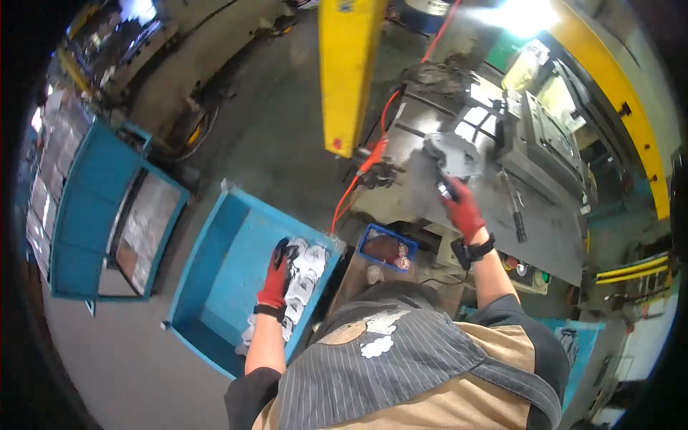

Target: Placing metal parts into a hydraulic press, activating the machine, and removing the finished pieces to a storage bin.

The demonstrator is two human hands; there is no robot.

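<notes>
My right hand (463, 206), in a red glove with dark fingers, reaches over the grey press table. Its fingers are closed at the near edge of a flat, rounded grey metal part (460, 155). Another piece seems to overlap that part on its left. My left hand (274, 278), gloved alike, is down in a blue bin (215, 283). Its dark fingers are curled against a row of silver metal parts (307, 269) lined along the bin's right side. Whatever those fingers grip is hidden.
A die block (541, 136) stands on the table's right, near a black-handled tool (519, 222). A yellow post (349, 79) rises ahead beside a red hose (345, 193). A small blue tray (388, 248) and a push-button panel (527, 272) sit before me. A blue-framed cart (93, 215) stands left.
</notes>
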